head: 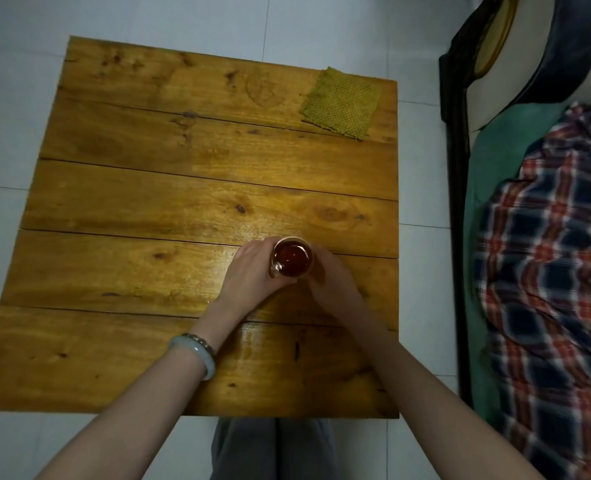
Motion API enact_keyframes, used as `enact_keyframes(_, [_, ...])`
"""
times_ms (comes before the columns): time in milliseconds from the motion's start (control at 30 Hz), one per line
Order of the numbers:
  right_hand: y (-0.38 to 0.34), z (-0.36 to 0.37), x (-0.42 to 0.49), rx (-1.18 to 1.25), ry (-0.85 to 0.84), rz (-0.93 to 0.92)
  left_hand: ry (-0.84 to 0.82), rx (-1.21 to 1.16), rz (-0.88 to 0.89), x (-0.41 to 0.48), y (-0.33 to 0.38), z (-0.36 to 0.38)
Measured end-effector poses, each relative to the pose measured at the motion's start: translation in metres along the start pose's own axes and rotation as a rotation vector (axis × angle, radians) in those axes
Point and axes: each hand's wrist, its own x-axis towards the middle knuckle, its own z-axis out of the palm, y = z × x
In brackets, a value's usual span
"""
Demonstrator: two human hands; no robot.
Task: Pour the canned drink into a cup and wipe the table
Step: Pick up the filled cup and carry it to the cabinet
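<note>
Bare forearms; pale green bangle (204, 362) and beaded bracelet (201, 340) on left wrist; grey trousers (273, 448).

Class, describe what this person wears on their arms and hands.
Both forearms are bare, with no sleeves showing. The wrist of the left hand carries a pale, smooth bangle and a darker beaded bracelet. The right hand and its wrist show no jewellery.

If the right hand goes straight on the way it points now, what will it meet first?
The cup, which the right hand seems to hold now; past it, the left hand.
</note>
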Motion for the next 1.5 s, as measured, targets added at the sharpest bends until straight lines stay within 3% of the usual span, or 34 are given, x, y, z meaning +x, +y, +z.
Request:
enact_keyframes(267, [-0.058,-0.028,-0.018,0.092,-0.047,-0.051,0.014,-0.246,-0.094,-0.028,0.034,-0.052])
enact_keyframes(467, [-0.134,-0.060,-0.040,0.174,-0.179,-0.029,0.088,-0.360,-0.131,-0.067,0.061,-0.118])
enact_keyframes(900, [-0.304,-0.091,-0.082,0.168,-0.534,-0.336,0.527,-0.415,-0.178,-0.191,0.102,-0.256])
enact_keyframes(1167, [-0.391,-0.041,-0.118,0.101,-0.808,-0.540,0.717,-0.354,-0.362,-0.302,0.087,-0.304])
enact_keyframes(1500, [-0.484,0.081,-0.164,0.034,-1.156,-0.615,0.962,-0.415,-0.630,-0.439,0.045,-0.345])
